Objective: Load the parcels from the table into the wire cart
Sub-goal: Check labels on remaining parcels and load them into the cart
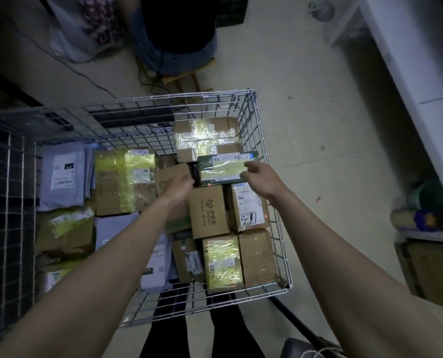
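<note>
Both hands hold a green box (224, 168) over the cart (272, 202): left hand (179, 186) gripping its left end, right hand (259, 174) pinching its right end

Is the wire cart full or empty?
Nearly full. The wire cart holds many cardboard boxes and grey mailer bags packed side by side, covering almost all its floor.

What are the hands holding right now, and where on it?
Both hold the dark green taped parcel over the wire cart: the right hand grips its right end, the left hand its left end.
</note>
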